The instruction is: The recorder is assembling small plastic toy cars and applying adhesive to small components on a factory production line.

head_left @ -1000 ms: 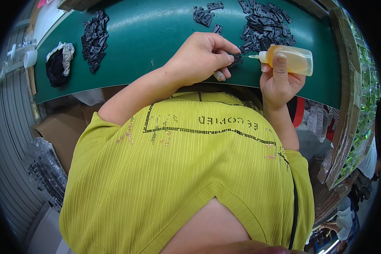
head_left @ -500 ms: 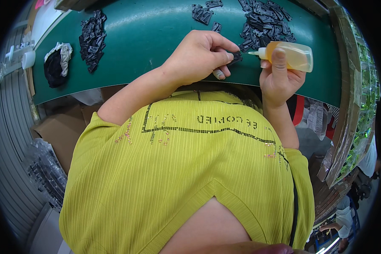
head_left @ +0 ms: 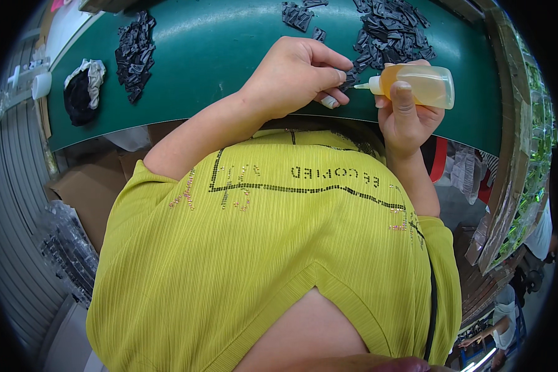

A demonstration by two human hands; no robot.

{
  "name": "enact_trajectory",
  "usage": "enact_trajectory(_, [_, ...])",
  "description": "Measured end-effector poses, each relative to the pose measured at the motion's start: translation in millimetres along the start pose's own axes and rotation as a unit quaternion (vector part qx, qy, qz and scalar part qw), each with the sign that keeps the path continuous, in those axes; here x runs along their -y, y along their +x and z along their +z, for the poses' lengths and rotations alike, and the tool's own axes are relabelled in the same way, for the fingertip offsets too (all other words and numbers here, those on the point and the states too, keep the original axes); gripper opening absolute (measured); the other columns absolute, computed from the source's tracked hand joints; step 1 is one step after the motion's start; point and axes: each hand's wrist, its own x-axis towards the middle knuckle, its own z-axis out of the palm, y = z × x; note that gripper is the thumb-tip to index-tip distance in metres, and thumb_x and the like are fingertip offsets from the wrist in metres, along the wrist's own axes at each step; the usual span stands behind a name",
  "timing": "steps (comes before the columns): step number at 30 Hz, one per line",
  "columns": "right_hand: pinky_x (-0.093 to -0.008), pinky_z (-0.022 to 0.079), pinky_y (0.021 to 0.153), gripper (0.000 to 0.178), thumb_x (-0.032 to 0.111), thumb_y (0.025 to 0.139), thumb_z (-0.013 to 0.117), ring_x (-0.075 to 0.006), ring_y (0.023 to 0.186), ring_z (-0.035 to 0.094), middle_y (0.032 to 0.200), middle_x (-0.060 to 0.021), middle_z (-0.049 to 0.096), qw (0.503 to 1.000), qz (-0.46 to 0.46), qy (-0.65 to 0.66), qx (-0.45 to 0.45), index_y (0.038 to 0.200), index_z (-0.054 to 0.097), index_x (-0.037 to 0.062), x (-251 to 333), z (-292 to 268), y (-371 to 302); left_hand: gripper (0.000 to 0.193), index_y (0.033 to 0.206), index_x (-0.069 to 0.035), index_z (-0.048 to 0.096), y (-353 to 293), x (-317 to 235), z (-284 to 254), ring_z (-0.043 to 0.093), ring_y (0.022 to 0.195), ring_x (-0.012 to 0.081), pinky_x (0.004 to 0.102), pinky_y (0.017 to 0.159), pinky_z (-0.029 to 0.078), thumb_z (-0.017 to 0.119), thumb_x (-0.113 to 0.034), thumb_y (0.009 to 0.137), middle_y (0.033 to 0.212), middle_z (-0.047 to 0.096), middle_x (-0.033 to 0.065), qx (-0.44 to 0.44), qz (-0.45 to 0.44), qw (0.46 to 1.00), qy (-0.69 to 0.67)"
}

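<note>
1 head-worn fisheye is looking down from close above the yellow-green shirt (head_left: 260, 254). Its upper field is covering the green tabletop (head_left: 198, 68).

I hold one bottle (head_left: 418, 85) and count two big piles of black parts (head_left: 392, 37) (head_left: 135, 57), at one o'clock and half past ten, one small cluster (head_left: 297, 17) at twelve, one cloth bundle (head_left: 84, 96) at ten.

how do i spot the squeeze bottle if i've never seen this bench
Find the green tabletop, then the right hand at its near edge. That hand grips the squeeze bottle sideways, its thin nozzle pointing toward the left hand. Its see-through body and amber tint set it apart from the black parts piled beyond.
</note>
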Motion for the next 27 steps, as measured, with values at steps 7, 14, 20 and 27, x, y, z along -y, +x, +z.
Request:
enact_trajectory(7, [-0.0210,0.044,0.050,0.017,0.010,0.085,0.066,-0.0121,0.063,0.054,0.091,-0.0098,0.054,0.999,0.017,-0.034,0.004,0.093,0.056,-0.0010,2,2,-1,0.026,0.109,0.007,0.060,-1,-1,1,0.068,0.074,0.0189,0.0238,0.064,0.055,0.060,-0.004,0.086,0.089,0.064,0.0127,0.002,0.001,1.000,0.000])
enact_trajectory(14, [-0.0212,0.043,0.049,0.017,0.014,0.088,0.064,-0.0109,0.058,0.052,0.089,-0.0121,0.062,0.992,0.030,0.049,-0.112,0.095,0.057,0.0000,-4,-6,2,0.025,0.109,0.007,0.060,1,4,-2,0.067,0.072,0.0172,0.0235,0.062,0.055,0.060,-0.004,0.086,0.086,0.065,0.0124,-0.005,0.020,1.000,-0.005])
enact_trajectory(20, [-0.0237,0.042,0.052,0.024,0.025,0.089,0.063,-0.0110,0.054,0.048,0.090,-0.0145,0.064,0.979,0.030,0.131,-0.155,0.096,0.058,0.0020,-4,-14,8,0.020,0.086,-0.007,0.068,20,4,-23,0.064,0.071,0.0218,0.0337,0.061,0.051,0.069,-0.025,0.077,0.080,0.064,0.0079,-0.254,0.356,0.792,0.427])
enact_trajectory(27, [-0.0242,0.042,0.053,0.025,0.026,0.089,0.063,-0.0119,0.055,0.049,0.091,-0.0155,0.064,0.980,0.024,0.128,-0.153,0.098,0.058,0.0032,-1,-14,8,0.026,0.076,-0.007,0.067,26,-8,17,0.060,0.077,0.0307,0.0392,0.068,0.048,0.071,-0.032,0.074,0.080,0.061,0.0107,-0.156,0.273,0.787,0.530])
